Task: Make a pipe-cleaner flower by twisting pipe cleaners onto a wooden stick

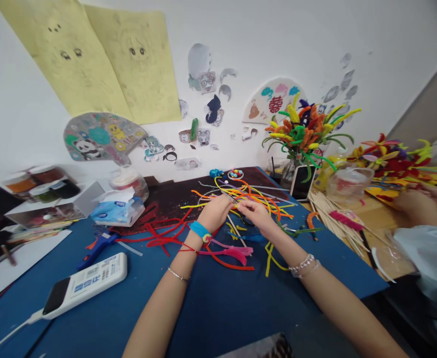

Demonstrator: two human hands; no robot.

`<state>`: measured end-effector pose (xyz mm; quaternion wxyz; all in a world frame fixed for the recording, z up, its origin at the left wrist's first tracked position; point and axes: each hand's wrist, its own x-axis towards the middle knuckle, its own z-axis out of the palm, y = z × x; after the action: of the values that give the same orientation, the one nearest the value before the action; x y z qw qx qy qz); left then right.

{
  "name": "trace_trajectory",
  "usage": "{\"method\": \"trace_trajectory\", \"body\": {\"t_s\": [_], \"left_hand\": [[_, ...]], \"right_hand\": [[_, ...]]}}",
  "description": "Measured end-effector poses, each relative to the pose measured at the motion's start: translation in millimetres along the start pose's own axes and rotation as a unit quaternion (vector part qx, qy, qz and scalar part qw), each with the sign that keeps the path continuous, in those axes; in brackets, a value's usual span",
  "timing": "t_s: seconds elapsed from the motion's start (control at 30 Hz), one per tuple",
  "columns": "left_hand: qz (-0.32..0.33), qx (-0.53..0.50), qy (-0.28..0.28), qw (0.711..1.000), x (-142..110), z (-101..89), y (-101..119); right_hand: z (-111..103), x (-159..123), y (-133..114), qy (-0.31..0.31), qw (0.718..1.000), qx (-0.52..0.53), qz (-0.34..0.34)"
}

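Bright, diffuse indoor light, soft shadows, blurred stretched edges

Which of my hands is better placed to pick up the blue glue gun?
Likely your left hand: it's nearer the glue gun, while your right hand would have to reach across. Both seem busy, though.

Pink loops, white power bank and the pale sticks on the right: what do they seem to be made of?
Pink loops: probably fuzzy chenille over wire, given the soft, matte edges and held bends; the wire isn't visible.
White power bank: likely smooth hard plastic, with rounded edges, printed lettering and a dark end panel.
Pale sticks: seemingly bare wood or bamboo, straight and straw-coloured.
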<state>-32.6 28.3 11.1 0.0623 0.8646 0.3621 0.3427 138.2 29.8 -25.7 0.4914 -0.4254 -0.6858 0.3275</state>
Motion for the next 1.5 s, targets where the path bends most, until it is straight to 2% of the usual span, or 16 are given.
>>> {"method": "trace_trajectory", "body": {"t_s": [0.1,0.23,0.37,0.43,0.57,0.63,0.77,0.87,1.0,1.1,1.2,1.3,1.4,1.5], "left_hand": [[0.036,0.048,-0.008,0.998,-2,-2.3,3],[0.025,0.016,-0.003,1.000,-3,1.1,-2],[-0.022,-0.079,0.043,0.996,-1,13.5,-4],[-0.051,-0.148,0.046,0.987,0,20.2,-4],[-0.109,-0.298,0.030,0.948,1,28.5,-4],[-0.124,-0.329,0.025,0.936,1,29.2,-5],[-0.124,-0.261,0.031,0.957,0,24.7,-7],[-0.100,-0.197,0.030,0.975,0,19.6,-8],[-0.088,-0.194,-0.001,0.977,0,14.0,-10],[-0.108,-0.262,-0.056,0.957,0,12.4,-13],[-0.146,-0.368,-0.105,0.912,-1,14.5,-15],[-0.177,-0.410,-0.083,0.891,0,18.2,-14],[-0.189,-0.413,-0.046,0.890,1,19.7,-13],[-0.175,-0.410,-0.060,0.893,3,18.4,-10]], "right_hand": [[-1,2,2,-0.047,0.988,0.115,0.087],[-4,0,-3,-0.066,0.985,0.126,0.095],[-2,-3,-5,-0.090,0.985,0.109,0.098],[0,-3,-3,-0.090,0.984,0.117,0.099],[3,-3,-1,-0.049,0.983,0.140,0.104],[4,-3,-1,-0.028,0.986,0.131,0.103],[3,-4,-5,0.012,0.998,0.042,0.049],[2,-4,-6,0.020,1.000,-0.009,0.010],[-2,-1,-1,0.022,0.999,-0.035,-0.013],[-3,1,-1,0.028,0.997,-0.072,-0.027],[1,-2,-6,0.043,0.993,-0.107,-0.037],[5,-6,-11,0.062,0.987,-0.132,-0.064],[6,-9,-12,0.073,0.979,-0.165,-0.089],[5,-8,-9,0.079,0.975,-0.180,-0.099]]}}
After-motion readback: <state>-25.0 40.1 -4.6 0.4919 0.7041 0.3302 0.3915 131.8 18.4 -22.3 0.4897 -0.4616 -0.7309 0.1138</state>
